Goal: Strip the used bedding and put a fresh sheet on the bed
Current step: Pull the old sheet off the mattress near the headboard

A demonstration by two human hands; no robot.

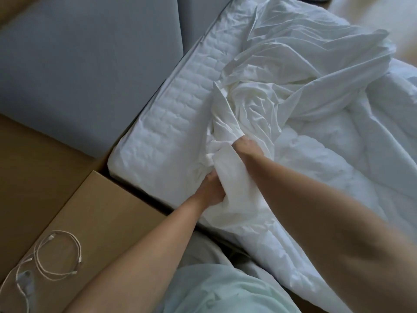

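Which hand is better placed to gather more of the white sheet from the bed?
Probably the right hand: it grips the crumpled white sheet farther onto the quilted white mattress, while the left hand holds it near the edge.

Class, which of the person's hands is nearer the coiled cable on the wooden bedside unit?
Left. The left hand grips the white sheet at the mattress edge, across the bedside unit from the cable; the right hand grips the sheet farther onto the mattress.
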